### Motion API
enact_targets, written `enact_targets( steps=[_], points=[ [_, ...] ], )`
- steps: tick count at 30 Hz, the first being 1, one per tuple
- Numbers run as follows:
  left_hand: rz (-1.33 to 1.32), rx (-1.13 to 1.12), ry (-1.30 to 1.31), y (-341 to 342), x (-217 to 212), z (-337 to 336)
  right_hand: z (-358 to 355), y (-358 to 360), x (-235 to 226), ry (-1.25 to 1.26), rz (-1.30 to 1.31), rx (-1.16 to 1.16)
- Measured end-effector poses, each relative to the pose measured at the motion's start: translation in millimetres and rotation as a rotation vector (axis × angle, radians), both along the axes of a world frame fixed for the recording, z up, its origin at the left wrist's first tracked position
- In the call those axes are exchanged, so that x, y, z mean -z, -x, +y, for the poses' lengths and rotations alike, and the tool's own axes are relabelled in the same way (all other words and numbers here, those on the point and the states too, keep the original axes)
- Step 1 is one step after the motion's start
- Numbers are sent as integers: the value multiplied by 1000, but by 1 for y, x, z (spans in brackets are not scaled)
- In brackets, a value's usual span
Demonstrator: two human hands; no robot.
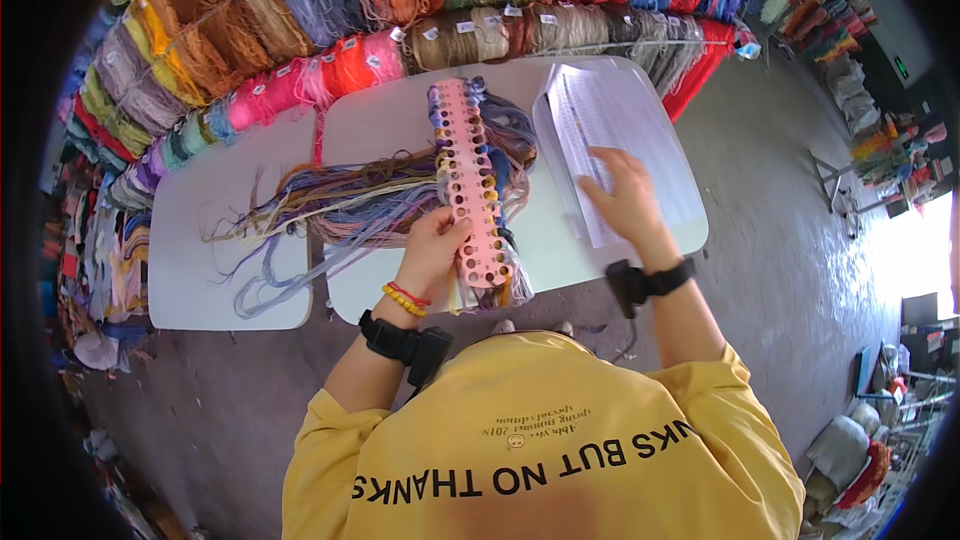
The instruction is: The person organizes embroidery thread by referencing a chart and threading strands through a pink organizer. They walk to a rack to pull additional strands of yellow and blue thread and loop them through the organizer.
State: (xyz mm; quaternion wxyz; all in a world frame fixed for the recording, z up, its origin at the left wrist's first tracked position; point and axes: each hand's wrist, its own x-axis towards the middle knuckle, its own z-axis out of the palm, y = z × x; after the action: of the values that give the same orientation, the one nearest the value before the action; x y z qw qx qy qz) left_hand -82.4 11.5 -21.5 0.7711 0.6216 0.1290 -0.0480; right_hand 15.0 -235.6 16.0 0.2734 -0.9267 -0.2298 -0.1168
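A long pink floss organizer card [462, 155] with rows of round holes lies lengthwise on the white table. Strands of embroidery floss [370, 195] in purple, blue, brown and cream are looped through its holes and fan out to the left. With thumb on top and fingers curled at its left edge, my left hand [432, 248] grips the card near its lower end. Over the printed sheets of paper [655, 175] on the right is my right hand [628, 198], fingers apart and holding nothing. Whether its fingertips touch the paper, I cannot tell.
Dense rows of coloured floss hanks [450, 35] hang on rails along the table's far side. The tabletop [210, 260] is in two white sections with a gap between them. More hanks [825, 15] hang at the far right; bundles [845, 455] sit on a rack at lower right.
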Motion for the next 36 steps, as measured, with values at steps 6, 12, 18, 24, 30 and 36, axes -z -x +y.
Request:
enact_targets(
  steps=[6,12,18,24,30,36],
  points=[
    [-128,-111,-427,-14,-2,-4,-42,23,15,328,134,216],
    [-104,-185,-601,7,-11,-17,-29,46,7,252,195,95],
    [-266,-316,-743,60,-28,11,-33,49,1,-30,159,79],
    [-250,-316,-723,113,-34,69,23,53,-38,-352,86,-66],
    [-167,-333,-599,184,-46,173,138,90,-108,-656,162,-290],
    [-165,-560,-399,300,-43,318,297,165,-173,-862,277,-604]
  ],
)
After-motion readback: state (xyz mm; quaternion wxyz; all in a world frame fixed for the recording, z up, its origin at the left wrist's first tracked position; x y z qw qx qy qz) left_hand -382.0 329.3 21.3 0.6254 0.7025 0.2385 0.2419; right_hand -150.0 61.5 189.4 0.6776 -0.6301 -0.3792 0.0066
